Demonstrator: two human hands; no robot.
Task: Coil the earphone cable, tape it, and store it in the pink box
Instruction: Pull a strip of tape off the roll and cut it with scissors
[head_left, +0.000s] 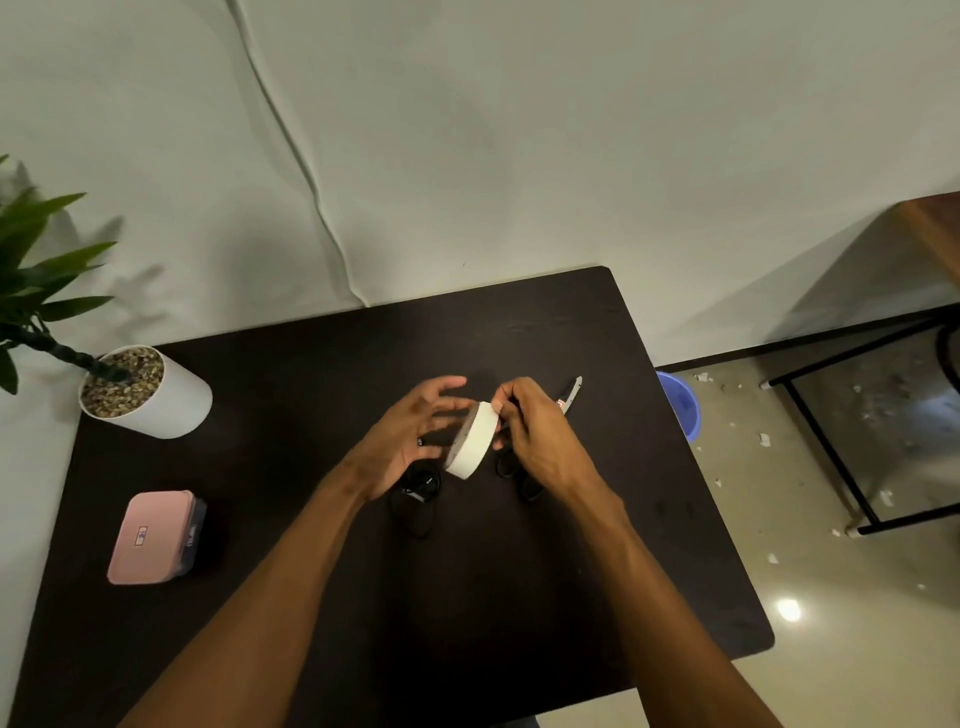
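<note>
Earphone cable (418, 493): lying on the table (519, 597) in a loose dark bundle, directly beneath the left hand (410, 441), partly hidden by it, so whether coiled properly cannot be told. Long axis roughly near-to-far, with a loop trailing toward the near edge. Much nearer the left hand than the right.

Just above and right of it, white tape roll (475, 439) raised between both hands, standing on edge, its open core facing left toward the left palm. Left hand spread wide, fingers loosely against the roll's face. Right hand (530, 441) closed narrow on the roll's rim, pinching, probably hunting the tape end.

Scissors (563, 402) behind the right hand, blades pointing far-right. Pink box (150, 538) shut, well apart at the table's left. Potted plant (140, 389) at the far-left corner.
</note>
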